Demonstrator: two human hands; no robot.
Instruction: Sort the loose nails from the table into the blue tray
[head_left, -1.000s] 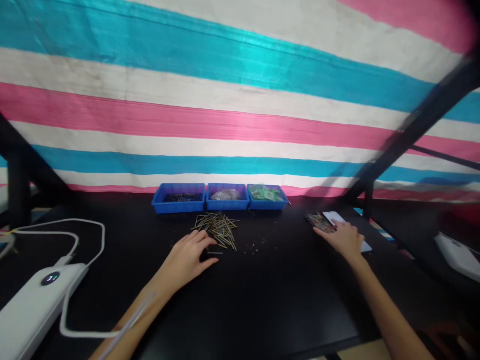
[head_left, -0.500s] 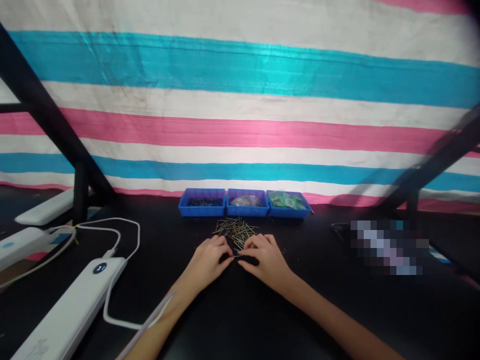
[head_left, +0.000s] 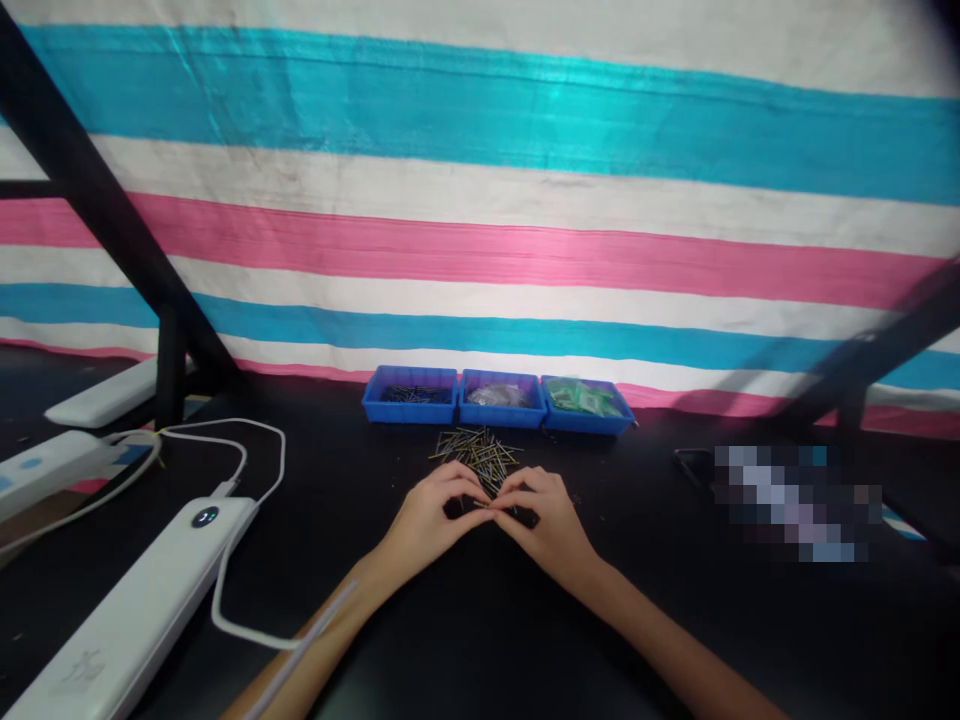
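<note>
My left hand (head_left: 442,508) and my right hand (head_left: 541,512) meet fingertip to fingertip just in front of a loose pile of thin metal screws or pins (head_left: 480,452). Both hands are pinched; what sits between the fingertips is too small to make out. Behind the pile stand three blue bins in a row: the left bin (head_left: 409,413) holds dark thin pieces, the middle bin (head_left: 501,414) clear plastic bags, and the right bin (head_left: 586,422) green-and-clear packets.
On the left lie a white power bank (head_left: 142,600) with a display, a looped white cable (head_left: 283,450) and other white devices (head_left: 52,465). A blurred-out object (head_left: 780,500) lies at the right. Dark slanted frame bars flank a striped sheet.
My hands have come together, closing the small gap between their fingertips, where a thin piece showed before. The whole view has shifted slightly.
</note>
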